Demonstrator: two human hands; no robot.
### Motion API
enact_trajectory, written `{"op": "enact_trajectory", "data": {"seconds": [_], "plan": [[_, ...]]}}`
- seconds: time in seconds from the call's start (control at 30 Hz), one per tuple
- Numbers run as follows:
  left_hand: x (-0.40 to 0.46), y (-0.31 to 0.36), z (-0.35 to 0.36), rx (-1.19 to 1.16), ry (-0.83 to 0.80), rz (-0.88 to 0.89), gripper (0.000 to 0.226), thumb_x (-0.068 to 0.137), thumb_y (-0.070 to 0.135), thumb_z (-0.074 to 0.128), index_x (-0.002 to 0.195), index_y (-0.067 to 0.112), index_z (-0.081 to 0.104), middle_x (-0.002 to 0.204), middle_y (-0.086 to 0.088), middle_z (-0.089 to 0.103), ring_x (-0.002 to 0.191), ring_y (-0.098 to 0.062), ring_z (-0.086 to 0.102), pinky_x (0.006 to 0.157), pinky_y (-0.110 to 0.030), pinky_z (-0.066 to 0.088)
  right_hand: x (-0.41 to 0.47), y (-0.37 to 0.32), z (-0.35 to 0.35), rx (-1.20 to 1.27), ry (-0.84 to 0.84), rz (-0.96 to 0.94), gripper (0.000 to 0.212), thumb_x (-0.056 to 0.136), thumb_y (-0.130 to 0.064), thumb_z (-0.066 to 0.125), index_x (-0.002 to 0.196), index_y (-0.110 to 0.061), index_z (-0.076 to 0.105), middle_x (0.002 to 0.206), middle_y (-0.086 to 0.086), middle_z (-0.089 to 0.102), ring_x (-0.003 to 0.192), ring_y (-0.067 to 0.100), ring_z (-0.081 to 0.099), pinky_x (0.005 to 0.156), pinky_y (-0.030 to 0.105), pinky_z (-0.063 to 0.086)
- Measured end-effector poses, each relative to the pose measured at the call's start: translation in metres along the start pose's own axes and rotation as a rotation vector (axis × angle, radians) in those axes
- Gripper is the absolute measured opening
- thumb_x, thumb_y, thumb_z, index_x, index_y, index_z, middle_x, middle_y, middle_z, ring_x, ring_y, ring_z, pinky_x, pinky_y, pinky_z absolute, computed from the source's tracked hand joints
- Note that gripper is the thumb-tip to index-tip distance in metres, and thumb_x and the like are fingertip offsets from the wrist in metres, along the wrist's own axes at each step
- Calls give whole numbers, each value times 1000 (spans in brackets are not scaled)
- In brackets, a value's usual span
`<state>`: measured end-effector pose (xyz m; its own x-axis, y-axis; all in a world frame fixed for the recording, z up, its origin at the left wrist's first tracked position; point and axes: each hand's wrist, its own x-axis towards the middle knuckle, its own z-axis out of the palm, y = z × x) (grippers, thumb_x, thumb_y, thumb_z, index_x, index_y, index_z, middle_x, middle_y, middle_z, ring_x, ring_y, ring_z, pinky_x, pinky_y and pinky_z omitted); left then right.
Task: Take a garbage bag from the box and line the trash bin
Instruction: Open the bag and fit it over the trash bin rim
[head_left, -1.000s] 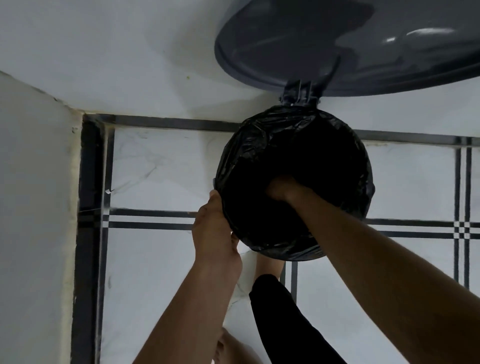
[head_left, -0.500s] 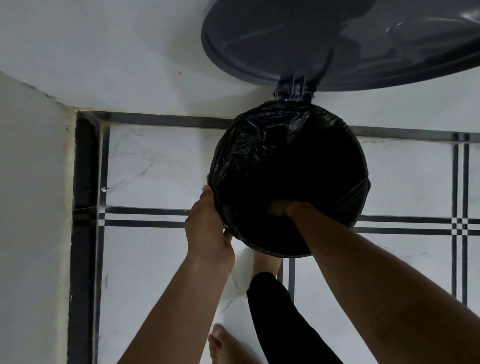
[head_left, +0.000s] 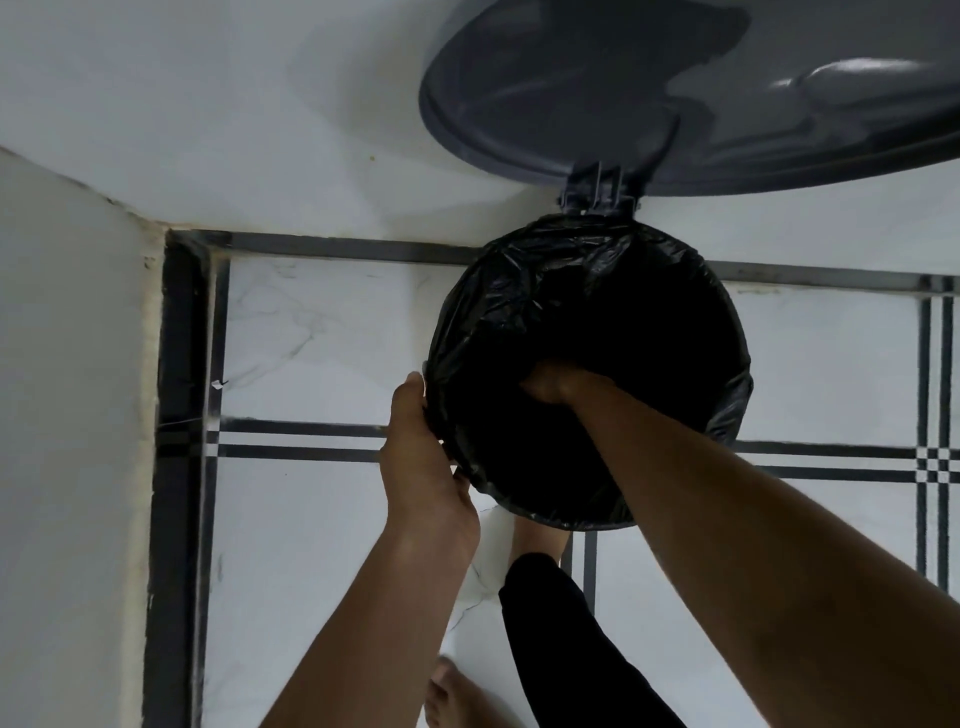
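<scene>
A round trash bin stands in a floor corner, seen from straight above. A black garbage bag (head_left: 524, 291) is spread over its rim and hides the bin's walls. The grey lid (head_left: 727, 88) is swung up against the wall on its hinge (head_left: 597, 195). My left hand (head_left: 421, 457) grips the bag's folded edge at the bin's near left rim. My right hand (head_left: 550, 387) reaches down inside the bag; its fingers are lost in the dark, so whether they grip the plastic is unclear. No bag box is in view.
White walls meet at the far left corner (head_left: 156, 228). The floor is white marble tile (head_left: 322, 322) with black stripe lines. My leg in black trousers (head_left: 561, 639) and a bare foot (head_left: 457, 696) stand just in front of the bin.
The view has shifted slightly. My right hand has sunk a little further into the bag, while my left hand keeps its hold on the left rim.
</scene>
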<state>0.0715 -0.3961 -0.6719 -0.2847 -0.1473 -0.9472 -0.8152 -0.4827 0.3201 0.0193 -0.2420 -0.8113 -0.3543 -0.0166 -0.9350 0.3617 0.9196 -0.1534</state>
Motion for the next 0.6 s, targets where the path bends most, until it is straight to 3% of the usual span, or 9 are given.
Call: {"op": "enact_trajectory", "data": {"seconds": [0.1, 0.17, 0.23, 0.3, 0.43, 0.53, 0.6], "plan": [[4, -1, 0, 23, -39, 45, 43, 92, 48, 63, 120, 18, 72, 105, 4, 75, 107, -20, 69, 96, -39, 52, 17, 3, 9, 32, -57, 74, 60, 110, -35, 36, 161, -9, 18, 169, 15, 13, 154, 31, 18, 124, 39, 16], [8, -2, -2, 58, -50, 90, 30, 92, 43, 67, 112, 22, 76, 94, 7, 77, 98, -16, 71, 88, -34, 56, 23, 3, 7, 50, -92, 89, 60, 110, -33, 36, 160, -7, 17, 168, 16, 14, 154, 32, 19, 123, 39, 16], [13, -3, -3, 117, -15, 139, 21, 85, 43, 74, 97, 26, 79, 96, 6, 79, 98, -15, 73, 90, -36, 57, 21, 1, 1, 48, -40, 79, 56, 110, -31, 37, 158, -7, 26, 166, 17, 23, 152, 33, 26, 120, 37, 21], [15, -3, -5, 136, 31, 192, 35, 77, 45, 79, 100, 19, 72, 101, 1, 77, 98, -17, 73, 94, -40, 57, 11, 0, -5, -1, 27, 77, 50, 110, -27, 35, 156, -7, 35, 163, 17, 32, 148, 32, 35, 118, 36, 28], [13, -2, -4, 210, 101, 338, 21, 89, 38, 75, 92, 19, 65, 91, 2, 74, 87, -16, 71, 94, -48, 59, -26, 2, -18, -123, 148, 93, 41, 105, -16, 41, 143, -4, 52, 146, 20, 52, 134, 35, 50, 107, 39, 41], [16, 2, -5, 248, 111, 423, 23, 94, 37, 70, 81, 18, 65, 80, 2, 71, 77, -16, 66, 87, -52, 60, -36, 2, -17, -158, 164, 23, 40, 102, -11, 43, 139, -1, 53, 141, 23, 52, 132, 37, 51, 104, 37, 42], [20, 4, -6, 253, 124, 458, 26, 96, 35, 68, 78, 16, 64, 73, 2, 67, 69, -13, 61, 76, -42, 58, -27, 0, -9, -256, 100, -64, 42, 106, -15, 38, 145, -3, 51, 152, 23, 46, 139, 36, 46, 110, 35, 36]]}}
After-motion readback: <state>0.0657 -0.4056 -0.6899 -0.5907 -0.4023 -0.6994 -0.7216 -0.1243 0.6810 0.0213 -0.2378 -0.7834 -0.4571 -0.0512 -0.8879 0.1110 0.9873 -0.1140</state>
